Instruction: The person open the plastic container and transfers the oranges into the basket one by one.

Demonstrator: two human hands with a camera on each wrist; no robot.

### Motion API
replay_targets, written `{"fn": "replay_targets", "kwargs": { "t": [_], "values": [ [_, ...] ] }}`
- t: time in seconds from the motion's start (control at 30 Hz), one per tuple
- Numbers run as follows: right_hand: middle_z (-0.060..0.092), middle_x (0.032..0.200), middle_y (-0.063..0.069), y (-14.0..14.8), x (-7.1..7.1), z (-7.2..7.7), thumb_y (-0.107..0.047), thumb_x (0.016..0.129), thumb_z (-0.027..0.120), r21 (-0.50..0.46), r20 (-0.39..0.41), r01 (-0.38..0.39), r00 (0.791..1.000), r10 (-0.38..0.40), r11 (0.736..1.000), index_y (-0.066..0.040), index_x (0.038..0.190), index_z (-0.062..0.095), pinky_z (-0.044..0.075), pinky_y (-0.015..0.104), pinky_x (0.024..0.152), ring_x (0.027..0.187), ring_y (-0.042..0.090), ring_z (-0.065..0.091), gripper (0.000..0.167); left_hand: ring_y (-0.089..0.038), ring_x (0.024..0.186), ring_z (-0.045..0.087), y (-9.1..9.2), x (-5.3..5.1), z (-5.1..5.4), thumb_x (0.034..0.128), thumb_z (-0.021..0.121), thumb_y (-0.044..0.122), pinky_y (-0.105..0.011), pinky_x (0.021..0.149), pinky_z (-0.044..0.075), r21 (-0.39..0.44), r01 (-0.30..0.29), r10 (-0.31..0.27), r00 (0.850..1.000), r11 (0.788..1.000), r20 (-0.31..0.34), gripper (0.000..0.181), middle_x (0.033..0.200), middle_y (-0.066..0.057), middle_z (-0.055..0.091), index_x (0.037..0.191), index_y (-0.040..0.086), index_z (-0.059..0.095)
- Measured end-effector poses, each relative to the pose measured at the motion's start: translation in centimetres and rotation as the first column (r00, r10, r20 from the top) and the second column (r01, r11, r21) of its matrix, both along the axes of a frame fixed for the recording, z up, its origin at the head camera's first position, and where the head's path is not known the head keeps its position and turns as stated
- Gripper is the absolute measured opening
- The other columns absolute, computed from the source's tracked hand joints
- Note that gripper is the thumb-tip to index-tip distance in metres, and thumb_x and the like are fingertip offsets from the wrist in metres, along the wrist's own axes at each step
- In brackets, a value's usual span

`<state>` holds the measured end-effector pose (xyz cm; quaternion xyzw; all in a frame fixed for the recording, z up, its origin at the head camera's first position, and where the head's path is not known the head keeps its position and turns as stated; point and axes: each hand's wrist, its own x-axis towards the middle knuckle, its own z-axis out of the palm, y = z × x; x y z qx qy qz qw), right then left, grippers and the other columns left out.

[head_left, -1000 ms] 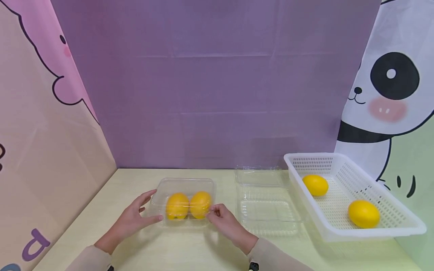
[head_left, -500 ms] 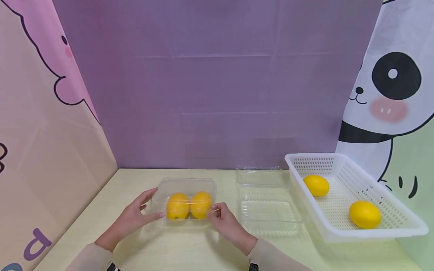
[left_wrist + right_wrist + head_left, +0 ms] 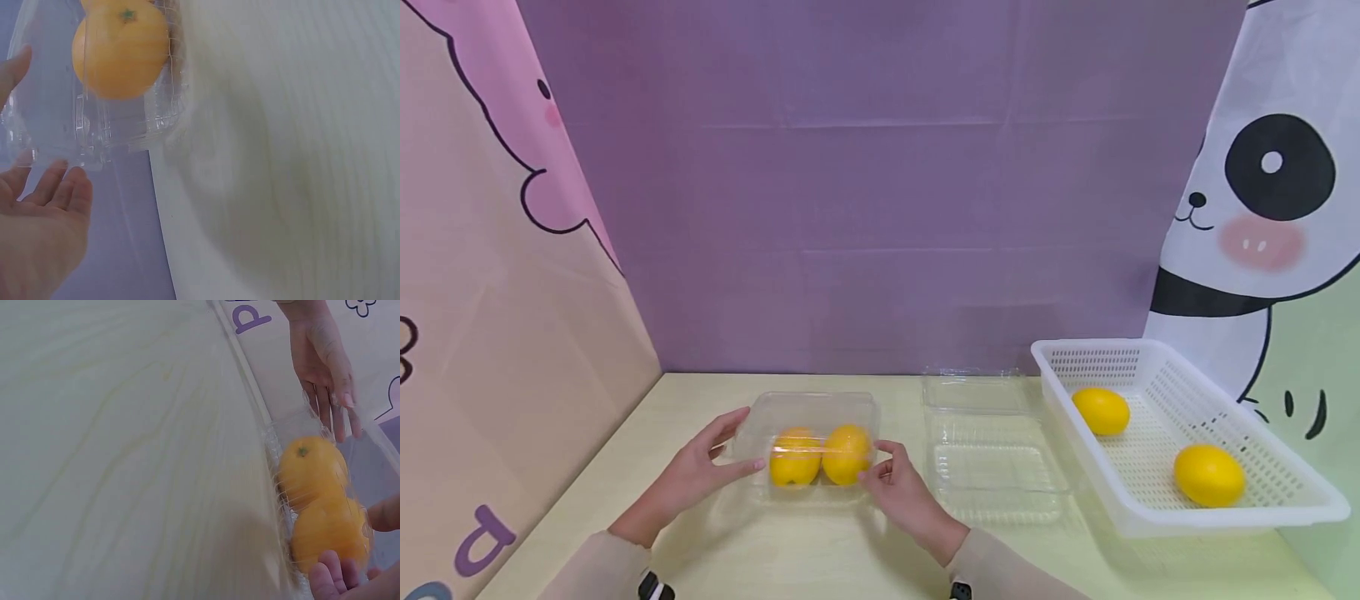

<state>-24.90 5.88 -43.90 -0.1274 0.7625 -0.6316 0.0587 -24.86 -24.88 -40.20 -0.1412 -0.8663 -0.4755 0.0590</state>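
A clear hinged container (image 3: 814,410) holds two orange-yellow fruits (image 3: 794,457) side by side, its lid over them. At its left side, my left hand (image 3: 681,485) grips the edge, thumb at the front and fingers farther back. In the left wrist view, the fingertips of the left hand (image 3: 47,219) touch a corner of the container (image 3: 50,94). My right hand (image 3: 910,498) pinches the front right corner; the right wrist view has its fingers beside the nearer fruit (image 3: 331,531). Whether the lid is fully latched cannot be told.
Right of centre, another clear container (image 3: 992,467) lies unfolded on the table (image 3: 805,558). A white perforated basket (image 3: 1225,523) stands at the right with two yellow fruits (image 3: 1208,475) inside. A purple backdrop (image 3: 880,183) rises behind, with printed sheets at both sides.
My left thumb and fingers have moved slightly up along the container's side. The right fingers have shifted and spread a little at the corner. The container has barely moved.
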Motion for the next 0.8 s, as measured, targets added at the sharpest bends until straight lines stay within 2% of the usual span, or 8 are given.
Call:
{"fn": "replay_targets", "kwargs": {
  "t": [0.2,0.4,0.57,0.8],
  "values": [
    [0.053,0.108,0.012,0.0,0.0,0.2,-0.015,0.096,0.067,0.025,0.011,0.026,1.0,-0.027,0.999,0.008,0.149,0.028,0.054,0.034,0.077,0.089,0.021,0.054,0.07,-0.045,0.14,0.031,0.3,-0.4,0.3,0.0904,0.077,0.029,-0.063,0.112,0.028,0.045,-0.016,0.015,0.999,0.999,0.028,0.082,0.155,-0.023,0.034,0.155,0.007,0.031],
    [0.053,0.12,0.015,-0.2,-0.1,0.2,-0.016,0.096,0.068,0.063,0.022,0.051,0.998,-0.052,0.997,0.008,0.15,0.03,0.056,0.038,0.084,0.095,0.022,0.055,0.07,-0.042,0.143,0.028,0.7,-1.0,0.8,0.093,0.072,0.037,-0.06,0.115,0.026,0.051,-0.074,0.071,0.996,0.996,0.06,0.082,0.157,-0.021,0.031,0.156,0.008,0.028],
    [0.053,0.121,0.016,-0.1,-0.1,0.2,-0.016,0.096,0.067,0.057,0.022,0.043,0.999,-0.045,0.997,0.009,0.15,0.03,0.056,0.039,0.086,0.098,0.023,0.055,0.069,-0.04,0.144,0.026,1.2,-1.4,1.3,0.0957,0.067,0.043,-0.058,0.117,0.023,0.059,-0.108,0.103,0.991,0.992,0.089,0.082,0.157,-0.022,0.028,0.157,0.009,0.024],
    [0.053,0.122,0.017,0.0,-0.1,0.3,-0.017,0.096,0.068,0.057,0.017,0.035,0.999,-0.036,0.998,0.01,0.149,0.031,0.055,0.039,0.086,0.1,0.024,0.055,0.07,-0.042,0.145,0.022,1.6,-1.9,1.6,0.0988,0.062,0.043,-0.057,0.118,0.02,0.085,-0.128,0.121,0.989,0.988,0.08,0.08,0.16,-0.023,0.024,0.157,0.005,0.022]
  ]
}}
